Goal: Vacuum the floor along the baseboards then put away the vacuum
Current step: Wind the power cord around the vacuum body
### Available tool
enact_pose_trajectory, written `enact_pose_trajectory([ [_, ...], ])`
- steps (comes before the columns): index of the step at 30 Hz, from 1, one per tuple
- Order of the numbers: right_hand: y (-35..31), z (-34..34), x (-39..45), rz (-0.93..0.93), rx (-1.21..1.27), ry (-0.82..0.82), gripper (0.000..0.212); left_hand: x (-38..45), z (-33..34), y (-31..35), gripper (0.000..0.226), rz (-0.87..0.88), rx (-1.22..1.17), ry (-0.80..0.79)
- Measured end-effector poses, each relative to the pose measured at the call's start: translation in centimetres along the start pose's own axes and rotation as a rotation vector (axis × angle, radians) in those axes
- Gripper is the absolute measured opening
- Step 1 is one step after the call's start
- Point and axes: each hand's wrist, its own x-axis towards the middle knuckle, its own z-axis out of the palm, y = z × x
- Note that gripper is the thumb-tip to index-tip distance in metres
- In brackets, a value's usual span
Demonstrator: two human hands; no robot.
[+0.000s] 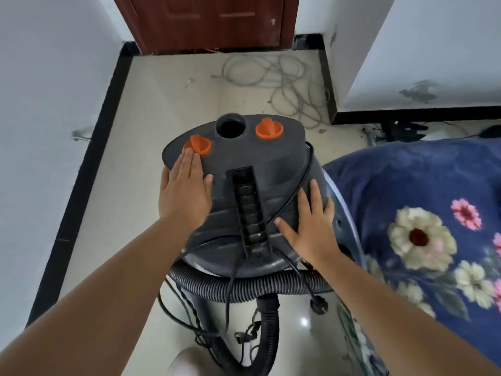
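Note:
A dark grey canister vacuum [252, 169] stands on the tiled floor in front of me, with two orange knobs and a round port on its top. My left hand [185, 189] lies flat on the left of its lid, fingertips touching the left orange knob [198, 145]. On the right side of the lid, my right hand [311, 226] presses with straight fingers, over the black power cord [295, 191]. The ribbed black hose [244, 283] wraps around the canister below my arms and trails toward the floor.
A bed with a blue floral blanket [423, 226] sits close on the right. Black baseboards [89, 164] line the white walls. A tangle of grey cable [287, 80] lies on the floor ahead, before a dark red door [211, 23].

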Motion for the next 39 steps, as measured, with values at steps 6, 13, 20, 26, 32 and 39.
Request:
enact_pose_trajectory([
  [6, -3.5, -0.1, 7.1, 0.25, 0.058, 0.149, 0.072, 7.9, -2.5, -2.3, 0.054, 0.126, 0.06, -0.047],
  [13, -15.1, 1.0, 10.2, 0.591, 0.251, 0.364, 0.088, 14.5, -6.0, -3.9, 0.047, 0.352, 0.338, -0.055],
  [20, -13.3, 1.1, 16.0, 0.531, -0.008, 0.437, 0.054, 19.4, -7.0, -4.5, 0.043, 0.348, 0.177, -0.062],
  [26, -11.6, -0.2, 21.9, 0.446, 0.052, 0.357, 0.05, 24.0, -8.2, -4.3, 0.048, 0.292, 0.124, -0.054],
  [32, -10.2, -2.1, 28.2, 0.324, -0.042, 0.245, 0.067, 29.9, -9.4, -5.3, 0.041, 0.3, 0.107, -0.046],
  [39, -8.1, -6.1, 38.0, 0.229, -0.058, -0.011, 0.058, 38.3, -10.4, -7.4, 0.035, 0.47, 0.02, 0.213],
])
